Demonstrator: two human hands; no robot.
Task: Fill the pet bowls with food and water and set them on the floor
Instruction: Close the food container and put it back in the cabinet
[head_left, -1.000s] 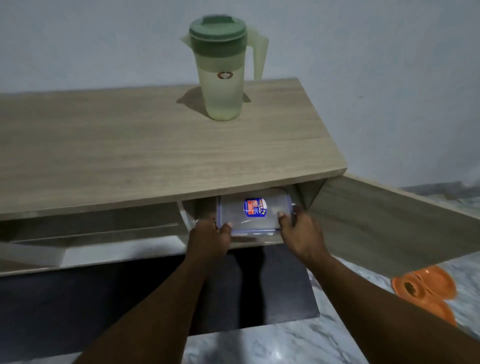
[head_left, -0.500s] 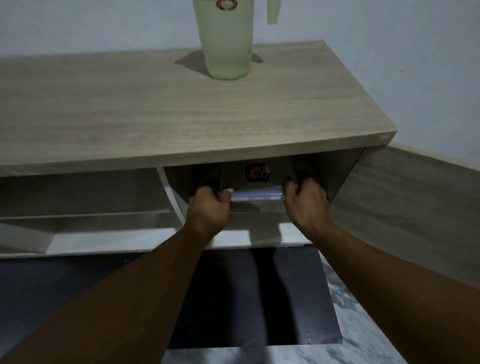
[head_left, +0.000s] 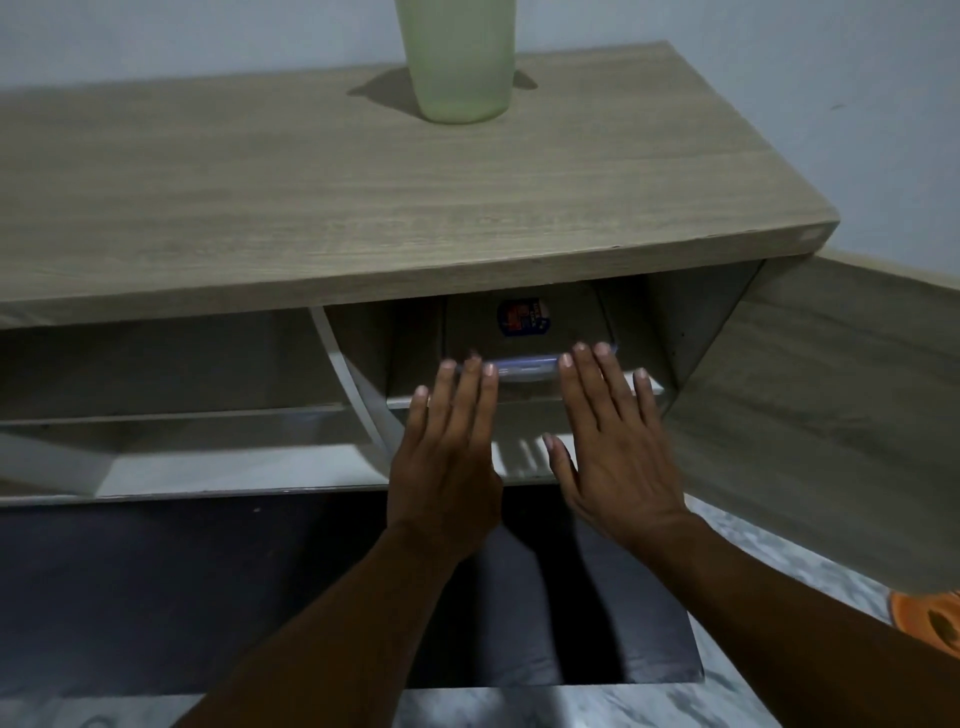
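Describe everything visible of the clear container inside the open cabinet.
The container is a flat, clear plastic box with a bluish front rim and a blue-and-red label on its lid. It lies level on a shelf in the open compartment, shadowed under the cabinet top. Straight fingers of the left hand and right hand reach its front edge; actual contact is unclear.

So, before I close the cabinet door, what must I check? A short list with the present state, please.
1. Container fully on the shelf, behind its front edge: ok.
2. Left hand holds nothing, fingers straight: ok.
3. Right hand holds nothing, fingers straight: ok.
4. Both hands out of the path of the cabinet door: not ok, they are in front of the opening.
5. Container lid latched: cannot tell.
6. Pitcher upright on the cabinet top: ok.
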